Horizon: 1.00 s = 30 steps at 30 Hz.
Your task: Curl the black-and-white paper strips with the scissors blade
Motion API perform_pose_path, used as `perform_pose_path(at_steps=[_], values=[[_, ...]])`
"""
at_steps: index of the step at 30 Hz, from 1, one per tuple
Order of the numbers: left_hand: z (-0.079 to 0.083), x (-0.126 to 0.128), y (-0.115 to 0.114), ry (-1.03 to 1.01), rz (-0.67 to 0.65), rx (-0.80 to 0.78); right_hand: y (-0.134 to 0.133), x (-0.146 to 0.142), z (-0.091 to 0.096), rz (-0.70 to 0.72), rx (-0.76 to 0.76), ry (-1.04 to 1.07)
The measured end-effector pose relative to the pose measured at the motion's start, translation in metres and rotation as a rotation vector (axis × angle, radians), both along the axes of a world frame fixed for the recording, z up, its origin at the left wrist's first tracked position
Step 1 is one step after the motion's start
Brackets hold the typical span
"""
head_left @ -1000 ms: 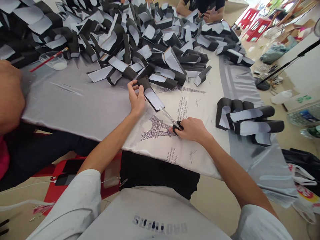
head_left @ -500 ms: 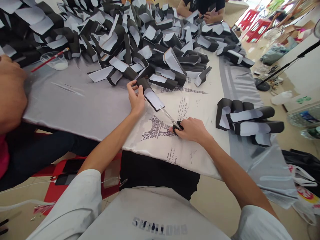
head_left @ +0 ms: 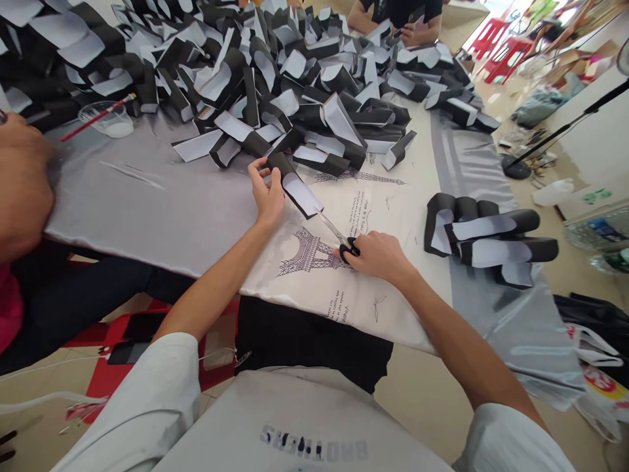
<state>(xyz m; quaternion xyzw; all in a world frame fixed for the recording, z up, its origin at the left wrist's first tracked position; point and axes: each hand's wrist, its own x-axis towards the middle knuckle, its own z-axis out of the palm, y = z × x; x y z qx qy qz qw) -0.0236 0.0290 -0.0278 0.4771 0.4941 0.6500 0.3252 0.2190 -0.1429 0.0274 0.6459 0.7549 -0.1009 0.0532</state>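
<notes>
My left hand (head_left: 266, 191) pinches a folded black-and-white strip (head_left: 295, 187) near its dark end, with the fingers curled over it. My right hand (head_left: 377, 255) grips black-handled scissors (head_left: 348, 249), whose narrow blades point up and left, with their tips close to the strip's white end. Both hands rest above a pale satin cloth (head_left: 363, 288) printed with an Eiffel Tower (head_left: 308, 254) and lines of script. The blades look nearly closed.
A large heap of similar folded strips (head_left: 295, 85) fills the far table. More strips (head_left: 491, 239) lie at the right. A plastic cup with a red-handled brush (head_left: 105, 119) stands at the left, beside a person's arm (head_left: 24, 183). Another person (head_left: 398, 13) works at the far end.
The scissors' tips have drawn slightly back from the strip's end. My left hand has shifted slightly up and left. The nearby person's arm at the left has moved slightly.
</notes>
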Motion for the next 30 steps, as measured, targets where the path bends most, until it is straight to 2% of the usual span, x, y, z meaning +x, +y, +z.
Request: perform_pose_path(at_steps=[9,21,30], values=[[-0.011,-0.002,0.007,0.018,0.012,0.024,0.0,-0.002,-0.001,-0.014,-0.004,-0.013],[-0.008,-0.003,0.006,0.015,0.007,0.0,-0.001,-0.003,0.003,-0.023,-0.022,0.006],[-0.007,-0.001,0.004,0.023,0.016,0.0,0.001,-0.001,-0.003,-0.017,0.0,-0.001]])
